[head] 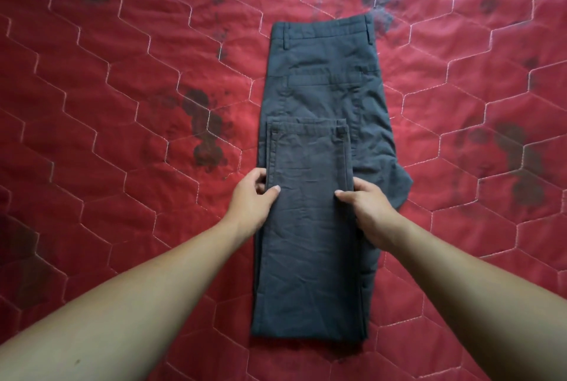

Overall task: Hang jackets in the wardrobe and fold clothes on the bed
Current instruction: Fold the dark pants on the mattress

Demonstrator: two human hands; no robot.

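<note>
A pair of dark blue-grey trousers (319,89) lies lengthwise in the middle of the bed, waistband at the far end. The legs are folded back up over the body, with the hems lying across the thigh area. My left hand (253,199) grips the left edge of the folded legs, thumb on top. My right hand (366,205) grips the right edge the same way. Both hands sit about halfway along the folded part.
The bed is covered by a red quilt (122,104) with a stitched hexagon pattern and dark printed blotches. It fills the whole view on all sides of the trousers. No wardrobe, jackets or other clothes are in view.
</note>
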